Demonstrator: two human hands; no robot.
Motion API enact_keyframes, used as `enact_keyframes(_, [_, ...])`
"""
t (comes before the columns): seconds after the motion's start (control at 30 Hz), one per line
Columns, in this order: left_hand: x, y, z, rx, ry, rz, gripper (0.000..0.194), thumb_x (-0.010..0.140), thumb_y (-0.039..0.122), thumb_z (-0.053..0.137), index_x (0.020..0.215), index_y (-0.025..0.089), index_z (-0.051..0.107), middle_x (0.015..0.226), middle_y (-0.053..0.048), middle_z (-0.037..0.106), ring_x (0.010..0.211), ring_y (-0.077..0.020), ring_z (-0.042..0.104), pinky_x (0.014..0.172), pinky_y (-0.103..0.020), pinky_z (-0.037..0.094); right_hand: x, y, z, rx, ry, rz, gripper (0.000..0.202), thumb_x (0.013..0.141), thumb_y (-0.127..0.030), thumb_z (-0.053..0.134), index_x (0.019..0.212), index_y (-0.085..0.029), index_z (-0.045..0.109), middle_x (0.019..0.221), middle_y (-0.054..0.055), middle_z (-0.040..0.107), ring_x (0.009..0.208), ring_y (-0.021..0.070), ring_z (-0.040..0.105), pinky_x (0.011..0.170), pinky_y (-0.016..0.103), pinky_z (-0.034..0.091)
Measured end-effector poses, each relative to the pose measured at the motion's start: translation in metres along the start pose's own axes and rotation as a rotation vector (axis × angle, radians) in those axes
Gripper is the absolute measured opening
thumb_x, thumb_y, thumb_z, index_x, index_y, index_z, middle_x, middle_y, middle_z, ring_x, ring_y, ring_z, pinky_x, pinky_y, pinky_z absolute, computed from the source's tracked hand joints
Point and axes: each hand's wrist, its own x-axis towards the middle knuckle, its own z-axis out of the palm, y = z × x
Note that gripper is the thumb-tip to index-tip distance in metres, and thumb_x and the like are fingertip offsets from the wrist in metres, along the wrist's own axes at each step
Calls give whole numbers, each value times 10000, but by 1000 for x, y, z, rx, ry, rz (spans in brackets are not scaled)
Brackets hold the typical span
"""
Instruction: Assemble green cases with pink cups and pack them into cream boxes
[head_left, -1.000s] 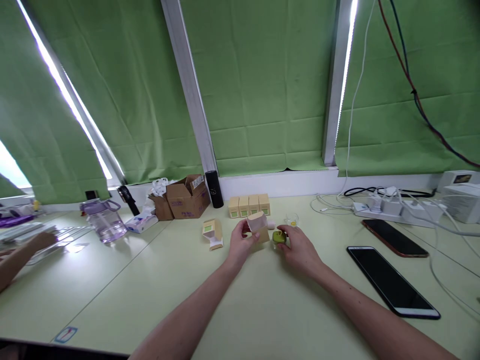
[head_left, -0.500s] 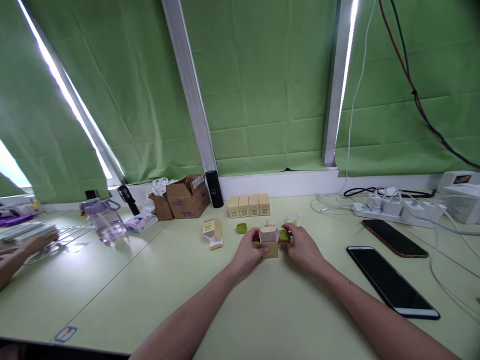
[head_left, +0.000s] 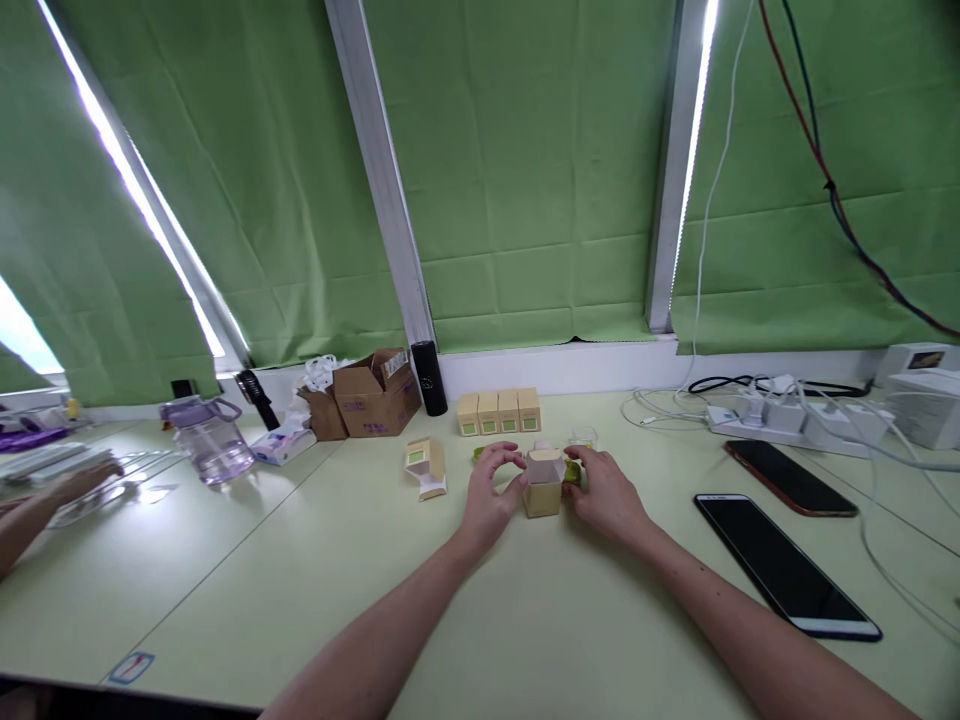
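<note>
In the middle of the table stands a small kraft cardboard box [head_left: 543, 500], upright with its top flaps raised. Beside its left edge is my left hand [head_left: 491, 500], open, thumb and index finger apart and curved toward the box. My right hand [head_left: 606, 498], on the box's other side, has its fingers closed on a small green container [head_left: 572, 472]. Another green piece [head_left: 478, 453] is mostly hidden behind my left hand. A clear round lid-like piece [head_left: 584, 437] lies beyond my right hand. To the left, an opened kraft box [head_left: 425, 468] lies on its side.
Several closed kraft boxes [head_left: 499, 412] form a row at the back. Two phones [head_left: 787, 565] and a power strip [head_left: 799, 425] with cables occupy the right. A purple water bottle [head_left: 206, 440] and brown carton [head_left: 376, 395] stand left; another person's hand [head_left: 79, 483] is at far left.
My left hand has let go of the kraft box and its fingers have spread. The box sits slightly further right. My right hand keeps the green container.
</note>
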Motion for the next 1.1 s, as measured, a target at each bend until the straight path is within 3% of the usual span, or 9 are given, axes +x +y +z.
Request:
enact_keyframes(0.23, [0,3,1,1,38,52,52,858,251,690,889,214,670,1148,-111,679,1190,-291,632,1064,-476,465,0,0,0,-3,-4,0,456,870,-216,641,1322,-224,575,1303,105,663,1242,288,554,837,349,471])
enact_keyframes(0.5, [-3,8,1,40,-27,78,67,874,253,689,881,231,752,1188,-108,703,1185,-281,652,1053,-457,490,1,0,1,-13,-6,-10,461,868,-218,631,1324,-219,569,1296,102,668,1237,290,554,813,344,461])
enact_keyframes(0.8, [-1,1,5,78,33,10,139,911,305,654,928,201,745,1015,-95,782,1000,-254,716,946,-412,549,1,0,1,-5,-10,-2,484,855,-213,644,1332,-225,566,1281,103,674,1242,283,555,797,331,449])
enact_keyframes(1.1, [5,2,0,-18,76,-140,226,859,330,692,959,156,796,1058,-133,800,1016,-267,719,943,-387,537,0,-3,-3,-17,-29,33,509,851,-208,648,1351,-243,560,1292,96,668,1228,273,571,805,317,444])
